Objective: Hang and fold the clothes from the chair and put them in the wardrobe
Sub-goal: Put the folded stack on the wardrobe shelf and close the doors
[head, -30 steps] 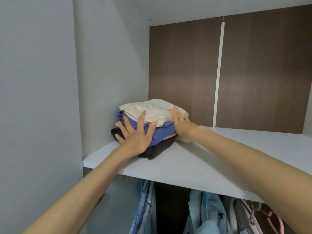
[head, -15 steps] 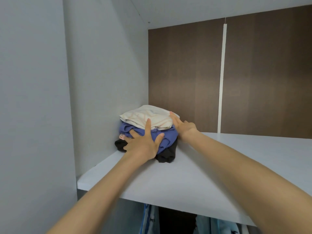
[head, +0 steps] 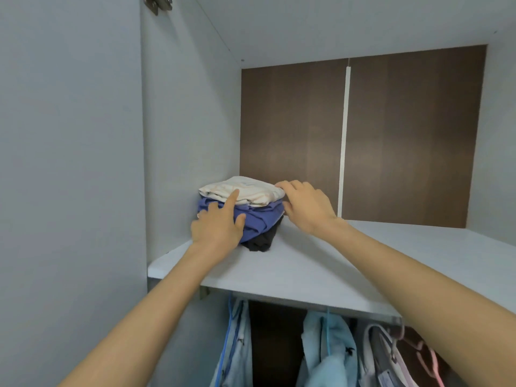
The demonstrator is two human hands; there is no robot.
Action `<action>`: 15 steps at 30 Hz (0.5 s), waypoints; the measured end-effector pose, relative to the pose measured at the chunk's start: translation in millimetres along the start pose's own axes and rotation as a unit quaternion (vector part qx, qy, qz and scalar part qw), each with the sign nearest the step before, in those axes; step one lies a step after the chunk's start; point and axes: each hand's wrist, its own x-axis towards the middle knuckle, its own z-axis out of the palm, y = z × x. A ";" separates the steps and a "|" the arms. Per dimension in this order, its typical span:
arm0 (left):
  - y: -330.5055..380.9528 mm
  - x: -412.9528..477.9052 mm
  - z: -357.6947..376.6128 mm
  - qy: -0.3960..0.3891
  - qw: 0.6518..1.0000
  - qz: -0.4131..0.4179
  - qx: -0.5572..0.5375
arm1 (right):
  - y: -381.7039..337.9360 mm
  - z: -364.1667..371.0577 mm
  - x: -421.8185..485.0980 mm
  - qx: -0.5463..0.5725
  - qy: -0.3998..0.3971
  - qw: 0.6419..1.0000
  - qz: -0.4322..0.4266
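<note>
A stack of three folded clothes sits on the white wardrobe shelf [head: 321,269], close to the left wall: a cream garment [head: 251,189] on top, a blue one [head: 262,219] under it, a black one [head: 264,241] at the bottom. My left hand [head: 219,224] rests flat against the front of the stack, index finger reaching up to the cream garment. My right hand [head: 304,205] lies against the stack's right side, fingers lightly bent over the cream garment's edge.
The grey left wall [head: 190,149] stands right beside the stack, the brown back panel [head: 391,135] behind it. Below the shelf hang light blue garments [head: 326,350] and other clothes on pink hangers [head: 418,350].
The stack has slid further back and left on the shelf. My right hand has risen to the top garment's right edge, and my left fingers now reach higher on the front.
</note>
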 end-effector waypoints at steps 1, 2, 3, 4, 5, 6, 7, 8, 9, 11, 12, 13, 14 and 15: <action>0.1 -11.0 -7.2 0.032 0.999 0.007 -0.006 | -3.9 -11.0 -11.6 0.003 0.023 1.000 -0.011; 0.7 -23.1 -14.9 0.060 0.998 0.014 -0.014 | -7.5 -22.0 -24.3 0.004 0.042 0.999 -0.021; 1.5 -36.8 -22.8 0.082 0.996 0.022 -0.021 | -10.8 -32.4 -37.9 0.006 0.058 0.998 -0.029; 2.1 -50.8 -30.5 0.103 0.994 0.031 -0.027 | -14.0 -42.1 -52.4 0.012 0.071 0.997 -0.036; 1.7 -65.4 -37.3 0.121 0.991 0.038 -0.035 | -17.7 -51.6 -67.6 0.020 0.082 0.996 -0.042; 1.2 -79.8 -43.8 0.136 0.989 0.044 -0.043 | -21.7 -60.9 -82.9 0.030 0.090 0.994 -0.048; 0.4 -94.8 -50.1 0.146 0.987 0.048 -0.051 | -26.3 -70.3 -98.7 0.040 0.097 0.993 -0.053; -0.7 -110.0 -55.6 0.151 0.986 0.053 -0.056 | -30.8 -79.0 -114.2 0.049 0.103 0.992 -0.056; -1.9 -126.3 -60.5 0.153 0.985 0.056 -0.059 | -35.3 -87.2 -129.4 0.054 0.109 0.991 -0.059; -4.9 -159.2 -70.1 0.156 0.984 0.055 -0.068 | -43.7 -102.1 -157.5 0.068 0.109 0.990 -0.057; -6.2 -175.5 -75.2 0.159 0.983 0.050 -0.078 | -47.7 -109.0 -170.5 0.082 0.101 0.990 -0.051; -7.2 -192.3 -79.9 0.164 0.981 0.045 -0.090 | -51.5 -115.5 -183.7 0.102 0.092 0.990 -0.044; -7.6 -208.6 -84.6 0.171 0.980 0.041 -0.098 | -55.4 -121.2 -196.8 0.124 0.087 0.988 -0.038; -8.4 -225.4 -88.5 0.176 0.979 0.039 -0.098 | -59.9 -126.2 -210.1 0.146 0.083 0.985 -0.030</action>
